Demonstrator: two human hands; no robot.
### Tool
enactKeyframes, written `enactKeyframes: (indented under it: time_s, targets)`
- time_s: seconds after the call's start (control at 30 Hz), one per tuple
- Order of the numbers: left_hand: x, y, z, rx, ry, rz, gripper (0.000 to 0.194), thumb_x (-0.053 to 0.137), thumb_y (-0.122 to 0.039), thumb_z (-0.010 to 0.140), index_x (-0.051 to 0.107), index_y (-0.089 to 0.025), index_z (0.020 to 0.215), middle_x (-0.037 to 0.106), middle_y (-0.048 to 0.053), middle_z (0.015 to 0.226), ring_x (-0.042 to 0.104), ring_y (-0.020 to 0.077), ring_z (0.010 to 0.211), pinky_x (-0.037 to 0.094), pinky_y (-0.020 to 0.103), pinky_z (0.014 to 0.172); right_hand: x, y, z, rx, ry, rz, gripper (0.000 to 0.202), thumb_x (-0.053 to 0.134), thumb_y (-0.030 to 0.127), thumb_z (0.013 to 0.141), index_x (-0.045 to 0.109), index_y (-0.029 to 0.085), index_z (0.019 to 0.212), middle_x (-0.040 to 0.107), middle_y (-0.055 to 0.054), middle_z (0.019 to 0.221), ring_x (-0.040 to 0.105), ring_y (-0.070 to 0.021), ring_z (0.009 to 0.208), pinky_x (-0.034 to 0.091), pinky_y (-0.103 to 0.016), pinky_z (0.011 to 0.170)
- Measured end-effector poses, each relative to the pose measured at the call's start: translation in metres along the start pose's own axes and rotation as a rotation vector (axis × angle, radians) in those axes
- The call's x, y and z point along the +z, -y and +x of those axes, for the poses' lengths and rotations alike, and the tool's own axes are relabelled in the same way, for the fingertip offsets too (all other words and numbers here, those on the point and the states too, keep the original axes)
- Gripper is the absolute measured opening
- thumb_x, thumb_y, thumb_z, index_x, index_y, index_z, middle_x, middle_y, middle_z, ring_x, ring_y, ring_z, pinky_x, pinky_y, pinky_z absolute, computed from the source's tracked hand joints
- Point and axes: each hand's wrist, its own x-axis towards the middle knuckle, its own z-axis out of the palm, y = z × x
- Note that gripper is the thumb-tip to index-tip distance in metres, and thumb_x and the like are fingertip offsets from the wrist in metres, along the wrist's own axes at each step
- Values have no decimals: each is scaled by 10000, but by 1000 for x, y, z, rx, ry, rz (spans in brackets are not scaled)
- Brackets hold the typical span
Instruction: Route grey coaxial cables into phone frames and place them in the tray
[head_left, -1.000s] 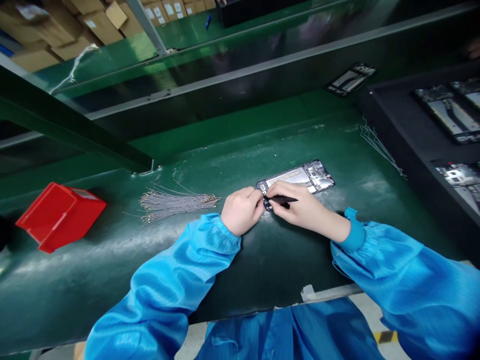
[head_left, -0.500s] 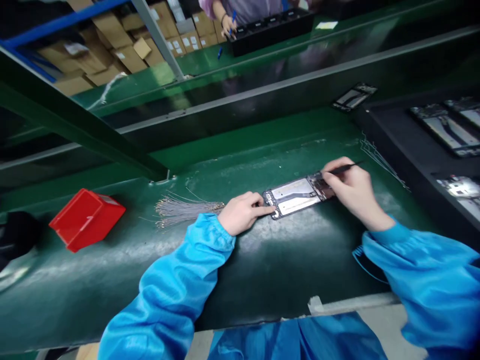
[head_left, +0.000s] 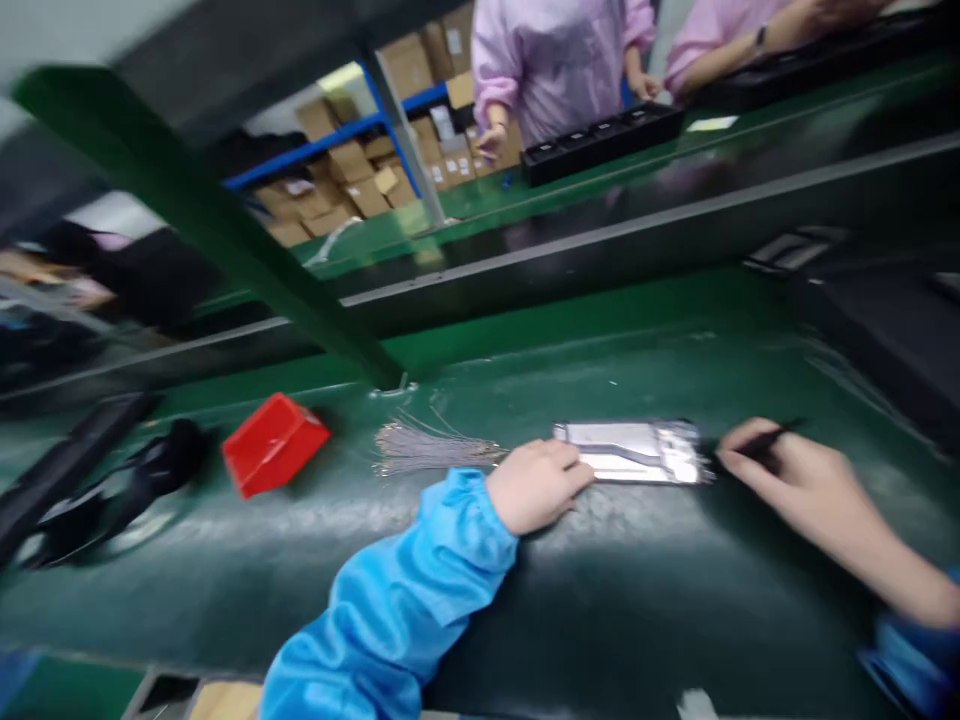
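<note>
The small plastic box [head_left: 274,443] is red, the work table [head_left: 525,600] is dark green, the left sleeve [head_left: 397,610] is bright blue, and the thin wires [head_left: 427,450] are grey.

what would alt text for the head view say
A left hand steadies an opened phone frame on a green bench while the right hand holds a thin black tool at its other end.

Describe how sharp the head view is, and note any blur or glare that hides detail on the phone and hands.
Head view: motion blur smears everything; the phone shows white glare and no fine detail; the left hand and right hand have soft edges; the dark tool is a streak; the red bin is blurred.
</note>
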Motion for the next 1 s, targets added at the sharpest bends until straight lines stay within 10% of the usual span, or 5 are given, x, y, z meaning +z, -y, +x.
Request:
enactKeyframes:
  time_s: [0.17, 0.53, 1.0]
  targets:
    - [2, -5, 3, 52, -15, -19, 121, 477, -185, 811, 531, -155, 915, 565, 48, 871, 518, 180, 795, 450, 311, 737, 7, 27, -18, 103, 215, 205, 126, 511, 306, 784, 557, 191, 810, 619, -49, 806, 595, -192, 760, 474, -305, 646]
    - [26, -29, 30, 50, -351, -34, 257, 360, -202, 886, 593, -180, 779, 538, 23, 725, 466, 140, 683, 370, 262, 616, 8, 41, -25, 86, 183, 320, 86, 541, 243, 783, 572, 180, 833, 600, -43, 840, 583, -173, 795, 479, -299, 699]
    - [29, -31, 33, 85, -360, -14, 234, 376, -172, 877, 593, -176, 790, 542, 26, 736, 459, 144, 702, 354, 273, 633, 6, 45, -22, 73, 232, 272, 80, 535, 222, 767, 572, 179, 824, 617, -43, 827, 591, -169, 778, 485, -295, 686]
